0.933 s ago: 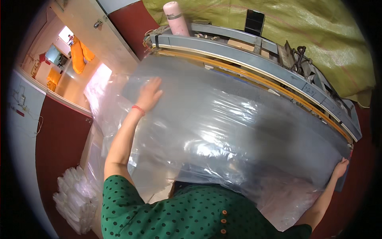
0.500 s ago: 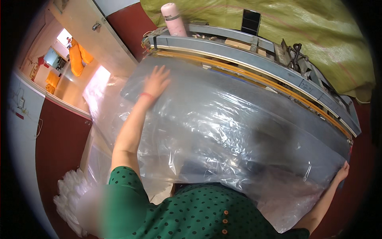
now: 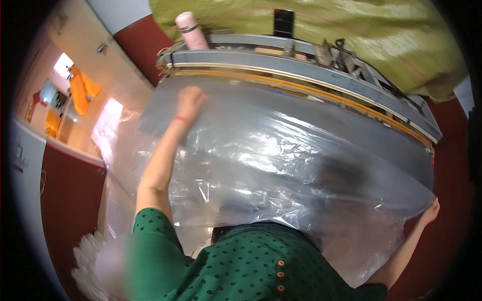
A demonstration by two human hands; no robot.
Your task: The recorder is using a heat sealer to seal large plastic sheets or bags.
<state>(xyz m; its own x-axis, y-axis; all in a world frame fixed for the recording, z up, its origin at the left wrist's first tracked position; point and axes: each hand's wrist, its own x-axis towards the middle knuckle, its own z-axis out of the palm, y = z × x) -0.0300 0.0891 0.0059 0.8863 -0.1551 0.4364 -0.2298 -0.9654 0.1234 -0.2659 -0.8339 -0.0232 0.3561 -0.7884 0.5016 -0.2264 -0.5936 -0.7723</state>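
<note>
A large clear plastic sheet (image 3: 251, 155), creased and shiny, lies over a grey work surface (image 3: 160, 95) and hangs toward my body. Above its far left part is my left hand (image 3: 192, 103), slightly blurred, its fingers curled in; what they hold, if anything, is hidden. At the far right, my right hand (image 3: 430, 211) pinches the sheet's edge beside the end of the surface. The sheet is drawn into slanting folds leading to that hand.
Along the back runs a grey metal frame (image 3: 301, 70) with an orange strip (image 3: 281, 81). A pink bottle (image 3: 192, 32), a dark phone (image 3: 283, 23) and metal parts (image 3: 340, 55) are at it. A door (image 3: 103, 50) stands at the left; bundled clear plastic (image 3: 88, 263) is low left.
My left hand has gone from spread fingers to curled ones. My right hand stays at the sheet's right edge. The whole view has shifted a little.
</note>
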